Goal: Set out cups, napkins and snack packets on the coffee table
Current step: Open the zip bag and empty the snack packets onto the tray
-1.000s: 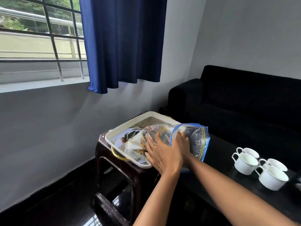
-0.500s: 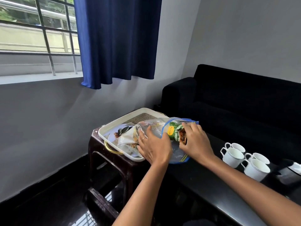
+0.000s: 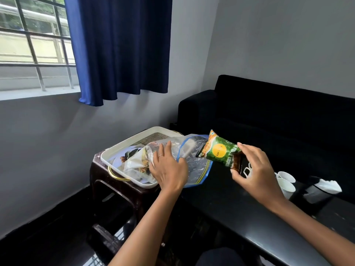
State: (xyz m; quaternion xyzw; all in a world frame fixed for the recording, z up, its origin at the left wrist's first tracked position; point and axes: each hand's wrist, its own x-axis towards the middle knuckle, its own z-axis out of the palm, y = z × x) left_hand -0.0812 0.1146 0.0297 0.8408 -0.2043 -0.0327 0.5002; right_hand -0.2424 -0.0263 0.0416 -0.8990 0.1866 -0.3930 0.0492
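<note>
A person's right hand (image 3: 253, 169) is pinching the lower end of a green snack packet (image 3: 221, 150), thumb beneath and fingers curled over the top, while most of the packet is jutting up and to the left beyond the grip, its far tip at the mouth of a clear zip bag (image 3: 190, 150). The left hand (image 3: 169, 166) is lying flat on that bag, fingers straight, pressing it against the white tray (image 3: 123, 148) on a dark stool (image 3: 107, 181).

The risk appears twofold: gripped only by one end, the packet could swing or slip from the fingers, and the bag, overhanging the tray's rim, might drag its remaining contents off. White cups (image 3: 286, 181) are standing near on the black surface (image 3: 240, 217), just beyond the right hand, where a careless sweep could knock them.
</note>
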